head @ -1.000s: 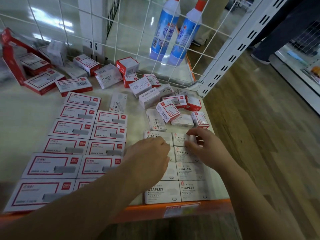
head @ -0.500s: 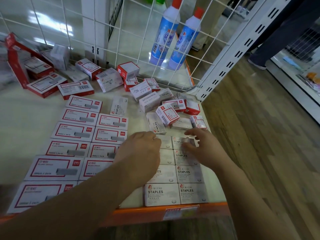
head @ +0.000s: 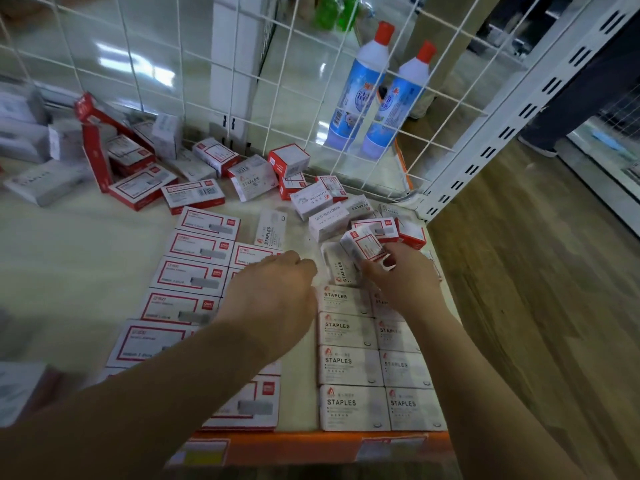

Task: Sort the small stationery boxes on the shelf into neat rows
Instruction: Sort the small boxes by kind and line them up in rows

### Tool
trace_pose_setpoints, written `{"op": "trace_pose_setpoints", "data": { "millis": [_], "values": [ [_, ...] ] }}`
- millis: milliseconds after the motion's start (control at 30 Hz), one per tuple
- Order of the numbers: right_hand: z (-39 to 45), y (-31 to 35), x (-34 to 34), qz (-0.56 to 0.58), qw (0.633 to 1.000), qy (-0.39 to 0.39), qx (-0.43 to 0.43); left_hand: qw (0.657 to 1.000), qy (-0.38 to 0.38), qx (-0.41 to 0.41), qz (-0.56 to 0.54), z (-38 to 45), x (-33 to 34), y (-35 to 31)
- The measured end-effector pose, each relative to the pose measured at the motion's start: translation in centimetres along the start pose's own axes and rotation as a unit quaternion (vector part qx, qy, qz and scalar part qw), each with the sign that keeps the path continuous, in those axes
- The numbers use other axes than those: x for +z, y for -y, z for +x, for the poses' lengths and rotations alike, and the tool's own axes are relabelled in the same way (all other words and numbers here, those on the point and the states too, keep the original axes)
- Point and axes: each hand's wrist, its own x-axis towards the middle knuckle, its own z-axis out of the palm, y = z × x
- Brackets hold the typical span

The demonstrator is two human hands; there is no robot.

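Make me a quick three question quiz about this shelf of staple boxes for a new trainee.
1. True or false: the right hand reaches into the loose pile of boxes.
2. What stands behind the wire grid? A) two bottles B) a kettle C) a lamp
3. Fill in: the white boxes in the front rows read ____.

Key: 1 true; 2 A, the bottles; 3 STAPLES.

free: bare shelf point(head: 69, 258) at left | blocked: loose box heap point(head: 329, 209) by wire grid point(head: 294, 98) at back
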Motion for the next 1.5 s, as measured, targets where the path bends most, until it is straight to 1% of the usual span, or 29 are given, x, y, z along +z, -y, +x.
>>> {"op": "trace_pose_setpoints", "data": {
  "millis": [167,300,467,533,667,800,1033,1133,1200,1300,1400,1500],
  "values": [
    [0.4,0.2,0.6,0.011,1.000,-0.006,0.015,0.997,0.006,-0.045,-0.070,-0.5,-0.7,1.3],
    [-0.4,0.8,0.5,0.017,0.999,-0.028,0.009,0.991,0.016,-0.077,-0.112,-1.1,-1.3,2.0],
    [-2.6,1.6,0.4,0.037,0.995,-0.055,-0.074,0.973,0.031,-0.123,-0.193,-1.6,-2.2,2.5],
    [-3.5,2.1,0.6,0.028,0.993,-0.056,-0.102,0.971,0.024,-0.125,-0.203,-1.7,-2.5,2.8],
    [-5.8,3.6,0.8,0.020,0.986,-0.043,-0.158,0.965,0.025,-0.130,-0.225,-2.2,-3.1,3.1],
    [-7.7,4.7,1.1,0.052,0.981,-0.024,-0.187,0.960,0.040,-0.134,-0.242,-2.3,-3.8,3.3],
    [-8.9,6.0,1.1,0.061,0.977,-0.024,-0.201,0.935,0.062,-0.153,-0.314,-3.1,-4.6,3.7],
    [-9.0,6.3,1.3,0.064,0.980,-0.004,-0.187,0.923,0.052,-0.170,-0.342,-3.3,-4.7,3.9],
    [-8.9,6.4,1.1,0.071,0.982,0.024,-0.172,0.916,0.053,-0.182,-0.355,-3.6,-4.8,4.0],
    [-8.7,6.4,0.4,0.051,0.982,0.068,-0.169,0.914,0.061,-0.191,-0.353,-3.9,-4.9,4.4],
    [-8.1,7.0,-0.4,0.037,0.980,0.060,-0.186,0.912,0.064,-0.201,-0.350,-4.3,-5.3,4.9],
    [-7.5,8.5,-0.6,0.058,0.976,0.071,-0.199,0.911,0.056,-0.202,-0.354,-4.5,-5.6,5.2]
  ]
}}
